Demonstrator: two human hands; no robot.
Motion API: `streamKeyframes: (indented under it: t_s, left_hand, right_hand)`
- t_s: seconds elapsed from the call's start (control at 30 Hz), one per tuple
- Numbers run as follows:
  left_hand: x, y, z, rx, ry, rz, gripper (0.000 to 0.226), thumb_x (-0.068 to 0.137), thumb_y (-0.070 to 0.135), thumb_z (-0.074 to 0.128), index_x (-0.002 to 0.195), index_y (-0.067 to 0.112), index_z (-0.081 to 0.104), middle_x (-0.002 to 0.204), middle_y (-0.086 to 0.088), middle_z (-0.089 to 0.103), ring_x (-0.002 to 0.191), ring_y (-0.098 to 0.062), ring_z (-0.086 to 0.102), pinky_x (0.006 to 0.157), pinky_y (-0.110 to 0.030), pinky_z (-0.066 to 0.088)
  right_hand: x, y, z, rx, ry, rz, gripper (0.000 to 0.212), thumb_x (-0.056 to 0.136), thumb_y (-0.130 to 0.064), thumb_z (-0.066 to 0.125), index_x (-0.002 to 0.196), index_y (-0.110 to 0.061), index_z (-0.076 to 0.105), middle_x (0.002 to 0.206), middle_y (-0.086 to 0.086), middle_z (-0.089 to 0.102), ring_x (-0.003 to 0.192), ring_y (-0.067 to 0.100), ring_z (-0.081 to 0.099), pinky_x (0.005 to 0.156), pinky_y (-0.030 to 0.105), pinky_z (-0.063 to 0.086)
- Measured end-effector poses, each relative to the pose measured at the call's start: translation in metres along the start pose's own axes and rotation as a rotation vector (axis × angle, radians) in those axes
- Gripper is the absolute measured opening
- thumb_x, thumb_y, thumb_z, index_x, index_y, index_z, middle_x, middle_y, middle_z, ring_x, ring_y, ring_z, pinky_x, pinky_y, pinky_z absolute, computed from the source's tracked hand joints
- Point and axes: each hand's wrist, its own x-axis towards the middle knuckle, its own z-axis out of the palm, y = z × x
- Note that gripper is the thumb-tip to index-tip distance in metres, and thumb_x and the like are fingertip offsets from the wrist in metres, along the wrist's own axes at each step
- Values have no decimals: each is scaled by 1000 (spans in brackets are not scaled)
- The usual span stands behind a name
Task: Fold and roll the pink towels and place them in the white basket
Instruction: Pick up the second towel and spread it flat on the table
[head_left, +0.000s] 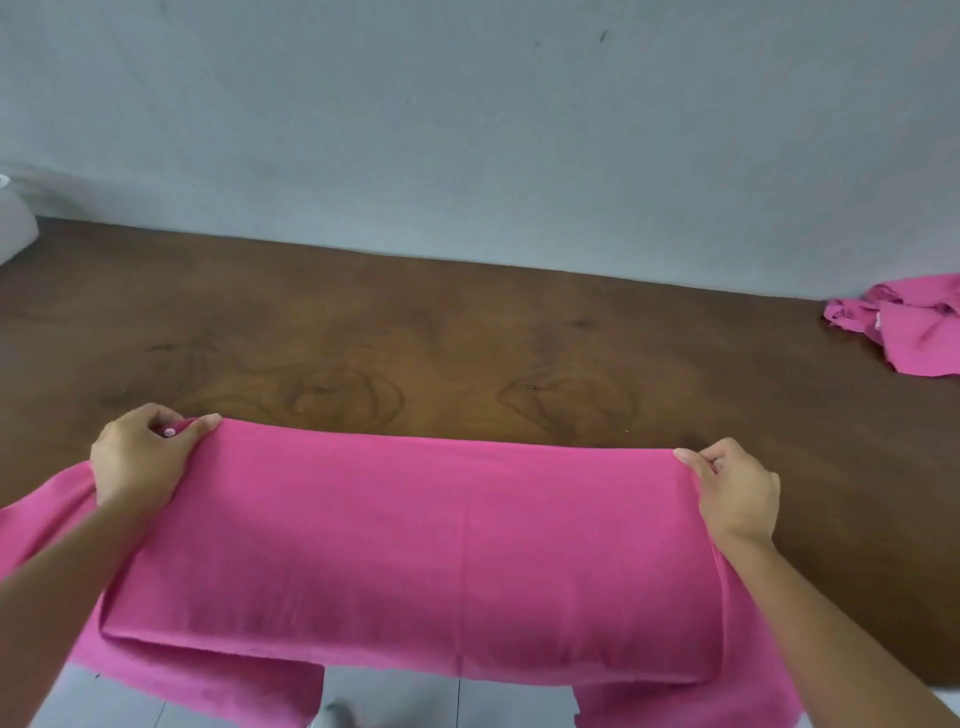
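Note:
A large pink towel (415, 545) is stretched wide in front of me over the near edge of the brown wooden table (467, 338), its lower part hanging off toward the floor. My left hand (140, 457) pinches the towel's upper left corner. On the opposite side, my right hand (737, 488) pinches the upper right corner. Both hands hold the top edge taut just above the tabletop. A second pink towel (904, 327) lies crumpled at the table's far right. At the far left edge a white object (13, 223) shows only partly; I cannot tell if it is the basket.
A pale grey-blue wall (467, 130) runs along the back of the table. Grey floor tiles (447, 701) show below the hanging towel at the bottom of the view.

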Motion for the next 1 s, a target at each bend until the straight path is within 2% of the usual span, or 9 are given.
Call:
streamKeyframes:
  t_s: [0.13, 0.37, 0.53, 0.8, 1.0]
  left_hand:
    - [30, 12, 14, 22, -15, 12, 32, 81, 45, 82, 76, 17, 66, 76, -1, 65, 79, -28, 61, 80, -39, 47]
    - [93, 32, 42, 27, -29, 60, 31, 79, 47, 83, 75, 22, 64, 76, 4, 64, 82, -27, 61, 91, -50, 48]
    - [139, 44, 65, 4, -31, 103, 32, 76, 47, 85, 80, 27, 60, 85, 6, 62, 89, -24, 60, 94, -55, 47]
    - [212, 73, 104, -2, -22, 139, 34, 76, 48, 85, 83, 26, 60, 89, 5, 62, 90, -23, 59, 94, -55, 47]
    - [264, 94, 137, 15, -6, 159, 41, 76, 51, 84, 88, 22, 59, 91, 0, 62, 91, -28, 60, 92, -54, 46]
  right_hand:
    - [23, -13, 11, 33, 15, 28, 29, 92, -42, 68, 75, -22, 57, 63, -8, 58, 65, 24, 56, 89, 52, 47]
    - [66, -39, 33, 54, 53, 61, 30, 92, -41, 69, 76, -19, 58, 64, -5, 59, 64, 24, 55, 89, 52, 47]
    - [102, -59, 48, 54, 69, 55, 31, 92, -41, 69, 75, -17, 59, 64, -6, 58, 63, 25, 54, 84, 55, 49]
    - [172, -88, 77, 72, 86, 60, 32, 91, -46, 69, 77, -18, 62, 68, -5, 61, 69, 31, 60, 81, 51, 51]
    - [231, -104, 101, 63, 98, 37, 33, 89, -48, 69, 76, -20, 61, 68, -6, 60, 70, 28, 60, 65, 40, 50]
